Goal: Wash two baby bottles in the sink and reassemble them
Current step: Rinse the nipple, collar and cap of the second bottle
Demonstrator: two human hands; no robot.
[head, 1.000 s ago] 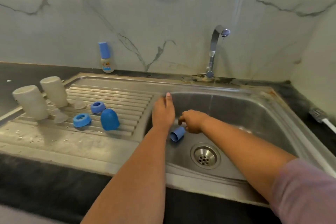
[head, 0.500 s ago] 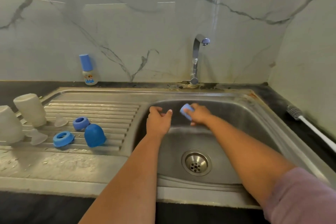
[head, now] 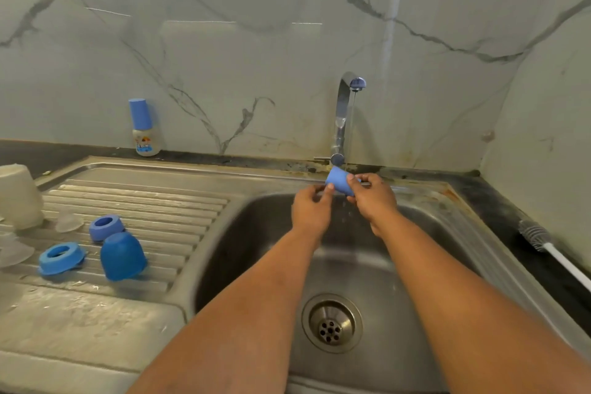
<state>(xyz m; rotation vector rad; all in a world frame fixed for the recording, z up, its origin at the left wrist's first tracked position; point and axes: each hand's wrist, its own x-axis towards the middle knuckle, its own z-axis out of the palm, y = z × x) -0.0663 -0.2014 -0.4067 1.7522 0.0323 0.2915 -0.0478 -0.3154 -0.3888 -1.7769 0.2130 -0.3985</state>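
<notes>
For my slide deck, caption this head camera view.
Both hands hold a blue bottle cap under the running tap above the sink.

Rings (head: pixel 107 227) and cap (head: pixel 123 255) on drainboard (head: pixel 134 201), left of sink (head: pixel 256 249).

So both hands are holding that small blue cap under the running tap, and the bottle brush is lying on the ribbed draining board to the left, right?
Not quite. The hands, left and right, do hold the small blue cap under the running tap, but the bottle brush lies on the dark counter to the right of the sink, not on the draining board. The head view shows this.
</notes>
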